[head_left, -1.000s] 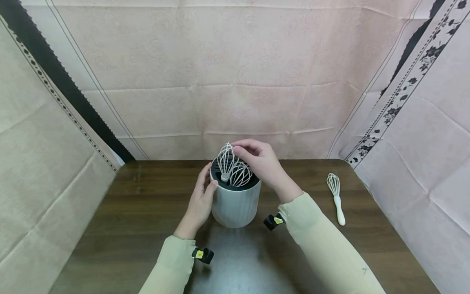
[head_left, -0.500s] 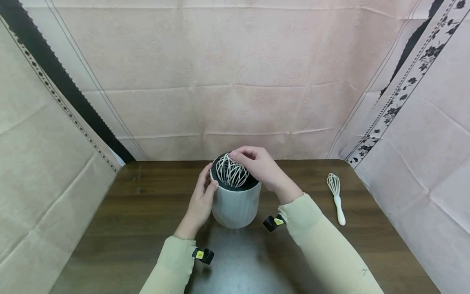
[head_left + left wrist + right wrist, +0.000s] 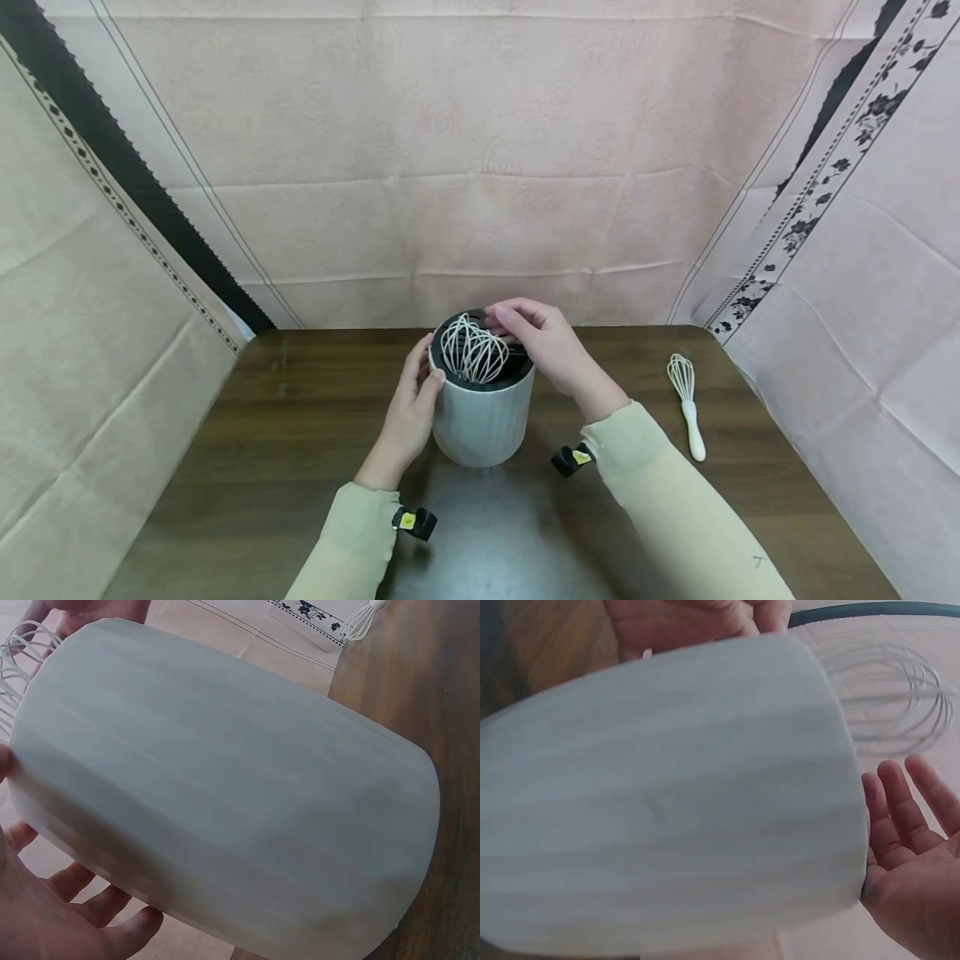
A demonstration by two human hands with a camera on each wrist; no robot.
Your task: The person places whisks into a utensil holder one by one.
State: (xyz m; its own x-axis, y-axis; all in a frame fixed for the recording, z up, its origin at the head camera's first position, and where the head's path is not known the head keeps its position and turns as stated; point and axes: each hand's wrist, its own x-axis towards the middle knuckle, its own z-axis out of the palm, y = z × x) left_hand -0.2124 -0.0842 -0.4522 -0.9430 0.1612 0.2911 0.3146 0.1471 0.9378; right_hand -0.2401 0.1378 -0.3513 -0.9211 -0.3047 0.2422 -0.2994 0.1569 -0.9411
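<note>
The left hand (image 3: 408, 396) grasps the pale pot (image 3: 480, 427) by its upper side, thumb near the front of the rim and fingers round the left. The right hand (image 3: 542, 335) has a loose hold on nothing: its fingers are relaxed at the right of the pot's mouth, beside the wire loops (image 3: 474, 350) that stick up there. Whether those loops belong to one whisk or two is hard to say, since they overlap in the head view and blur in the right wrist view.

Only the head view shows the dark top (image 3: 512, 373) round the loops. The left wrist view brings out the pot's ribbed wall and its base on the wooden table (image 3: 300, 467). The right wrist view shows the right fingers spread, with a gap between them and the wires.

The pot stands upright near the back edge of the table, just in front of the pale cloth (image 3: 480, 167). A wide stretch of wood lies to its left, and more in front, between the sleeves (image 3: 348, 533). A white whisk (image 3: 689, 404) lies well apart on the right, near that side edge, wires toward the back, beyond the right forearm.
</note>
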